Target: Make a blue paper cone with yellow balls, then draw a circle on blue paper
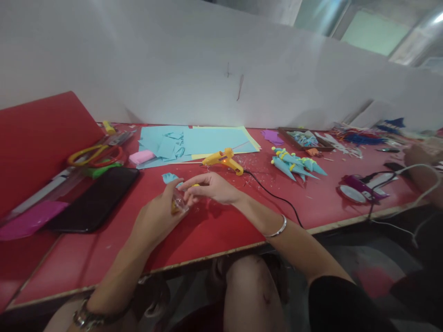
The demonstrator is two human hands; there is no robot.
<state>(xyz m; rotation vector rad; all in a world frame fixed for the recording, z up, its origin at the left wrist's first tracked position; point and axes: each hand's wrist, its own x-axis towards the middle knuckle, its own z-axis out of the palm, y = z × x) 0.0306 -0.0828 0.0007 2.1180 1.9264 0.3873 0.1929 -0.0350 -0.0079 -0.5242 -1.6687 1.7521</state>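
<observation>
My left hand [157, 216] is curled around a small clear and yellow object [179, 203] above the red table [221, 230]. My right hand [211, 186] reaches across with its fingertips pinched at the same small object. A scrap of light blue paper [170, 178] lies on the table just behind both hands. A yellow glue gun [223, 160] rests a short way past my right hand, its black cord [273, 196] trailing toward the table's front edge.
Light blue and yellow paper sheets [200, 140] lie at the back. Scissors [95, 154], a pink eraser [141, 157], a black phone [95, 198] and a pink case [29, 220] sit left. Blue paper cones [294, 163], a tray [304, 138] and a tape dispenser [356, 190] sit right. Another person's arm [424, 168] is far right.
</observation>
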